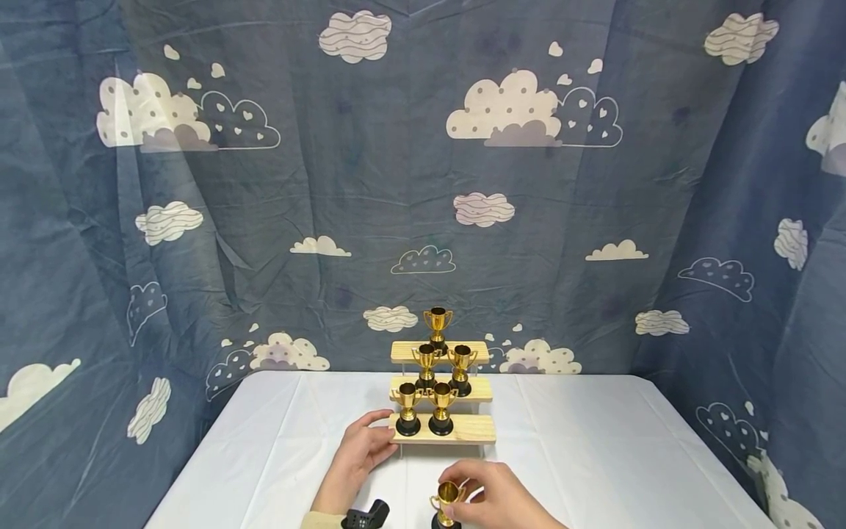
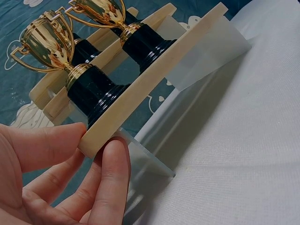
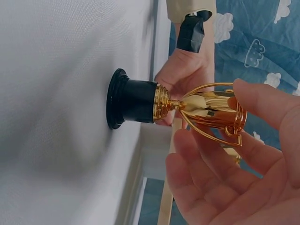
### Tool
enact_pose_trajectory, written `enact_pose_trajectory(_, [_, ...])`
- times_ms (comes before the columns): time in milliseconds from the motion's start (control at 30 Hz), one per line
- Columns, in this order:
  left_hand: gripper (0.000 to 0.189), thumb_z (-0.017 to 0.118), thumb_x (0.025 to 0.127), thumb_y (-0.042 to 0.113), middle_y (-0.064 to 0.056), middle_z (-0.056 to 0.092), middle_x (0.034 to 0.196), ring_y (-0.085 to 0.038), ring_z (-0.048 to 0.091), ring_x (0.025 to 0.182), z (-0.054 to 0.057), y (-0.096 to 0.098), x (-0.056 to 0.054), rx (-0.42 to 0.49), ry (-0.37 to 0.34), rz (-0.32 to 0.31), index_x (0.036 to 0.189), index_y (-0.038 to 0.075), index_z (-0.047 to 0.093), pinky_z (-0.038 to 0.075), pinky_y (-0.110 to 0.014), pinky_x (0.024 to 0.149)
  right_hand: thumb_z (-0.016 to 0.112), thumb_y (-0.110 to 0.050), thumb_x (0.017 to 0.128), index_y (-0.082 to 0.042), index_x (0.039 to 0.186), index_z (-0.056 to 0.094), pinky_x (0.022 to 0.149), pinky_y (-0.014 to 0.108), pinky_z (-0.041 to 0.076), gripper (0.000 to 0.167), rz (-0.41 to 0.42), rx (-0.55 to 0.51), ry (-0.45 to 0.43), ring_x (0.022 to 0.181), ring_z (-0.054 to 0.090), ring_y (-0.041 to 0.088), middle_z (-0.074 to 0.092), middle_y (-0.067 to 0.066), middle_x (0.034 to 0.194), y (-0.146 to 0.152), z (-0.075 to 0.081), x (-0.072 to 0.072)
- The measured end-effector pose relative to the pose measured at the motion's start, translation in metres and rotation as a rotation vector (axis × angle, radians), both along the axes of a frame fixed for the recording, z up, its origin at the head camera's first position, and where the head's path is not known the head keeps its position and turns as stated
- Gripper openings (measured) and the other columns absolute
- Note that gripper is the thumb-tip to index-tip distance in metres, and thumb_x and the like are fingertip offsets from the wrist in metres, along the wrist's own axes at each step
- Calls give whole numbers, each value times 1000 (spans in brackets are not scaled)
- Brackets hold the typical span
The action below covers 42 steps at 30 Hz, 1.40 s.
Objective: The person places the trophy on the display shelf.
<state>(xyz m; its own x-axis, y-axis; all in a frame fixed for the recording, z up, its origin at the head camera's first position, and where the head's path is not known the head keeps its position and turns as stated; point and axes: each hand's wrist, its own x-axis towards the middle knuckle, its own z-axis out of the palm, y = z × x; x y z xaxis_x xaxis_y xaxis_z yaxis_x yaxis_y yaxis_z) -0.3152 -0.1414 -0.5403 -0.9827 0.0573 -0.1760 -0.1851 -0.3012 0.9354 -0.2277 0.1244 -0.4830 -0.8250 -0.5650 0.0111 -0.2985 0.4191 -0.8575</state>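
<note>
A three-step wooden display stand [image 1: 474,429] stands on the white table. At the left end of its lowest board my left hand [image 1: 359,457] pinches the wood, thumb above and fingers below in the left wrist view. Two gold trophy cups [image 1: 441,397] with black bases are on the lowest board. The middle board carries two more trophies [image 1: 461,360], the top board one trophy [image 1: 438,323]. In front of the stand my right hand [image 1: 499,491] holds another small trophy [image 3: 138,101] by its gold cup, upright, its black base close over the tablecloth.
A white cloth covers the table [image 1: 581,441]. Behind and at both sides hangs a blue curtain [image 1: 370,162] printed with clouds. Clear side panels [image 2: 199,63] hold up the stand's boards. A black strap [image 1: 366,516] is on the left wrist.
</note>
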Motion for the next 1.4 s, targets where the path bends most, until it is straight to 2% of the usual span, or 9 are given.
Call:
enact_pose_trajectory(767, [55,66,86,-3,-10,64,91,-17,68,75,0,0,0,2,16,-8,139,-4,51,59,-35,78,79,-26,86,-16,106,73,67,27,57,23,-18,13,49,80,63,9,68,-10,93,-1,-1,1])
enact_pose_trajectory(1400, [55,64,85,-6,-11,68,98,-17,69,77,2,1,2,3,15,-4,138,-4,52,59,-34,76,79,-25,87,-16,106,74,67,26,57,22,-23,21,40,79,63,9,69,-10,93,-2,3,4])
